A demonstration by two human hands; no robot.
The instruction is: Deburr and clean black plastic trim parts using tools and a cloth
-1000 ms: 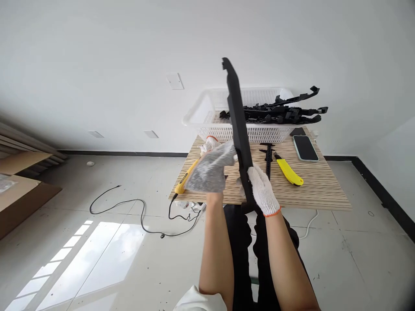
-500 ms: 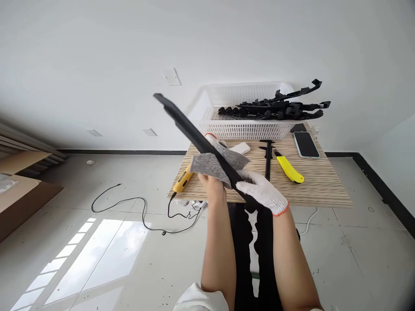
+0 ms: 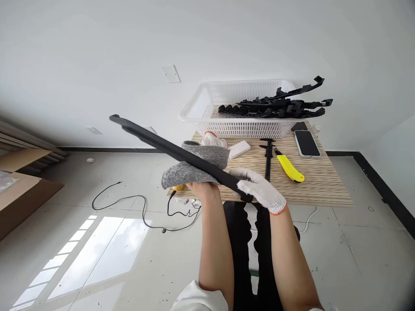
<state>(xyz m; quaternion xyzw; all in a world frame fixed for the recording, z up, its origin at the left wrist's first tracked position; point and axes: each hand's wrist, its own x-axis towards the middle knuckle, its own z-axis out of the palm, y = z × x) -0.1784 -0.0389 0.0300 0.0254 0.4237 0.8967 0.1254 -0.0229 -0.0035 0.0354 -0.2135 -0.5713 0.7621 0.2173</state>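
Note:
A long black plastic strip [image 3: 152, 139] slants from upper left down to my right hand [image 3: 259, 189], which wears a white knit glove with an orange cuff and is closed round the strip's near end. My bare left hand [image 3: 199, 185] is mostly hidden under a grey cloth [image 3: 194, 166], which it holds wrapped against the middle of the strip. Both hands hover in front of the low striped wooden table [image 3: 320, 185].
A white mesh basket [image 3: 240, 127] with several black strips stands at the table's back. Also on the table: a yellow utility knife [image 3: 289, 168], a black caliper [image 3: 268, 156], a phone [image 3: 306, 143], a white block [image 3: 239, 149], a spare glove [image 3: 212, 139]. A black cable [image 3: 136, 207] lies on the floor.
The strip has swung from nearly upright over to the left, now lying close to level. My left hand with the cloth moved left along it; my right hand kept its grip.

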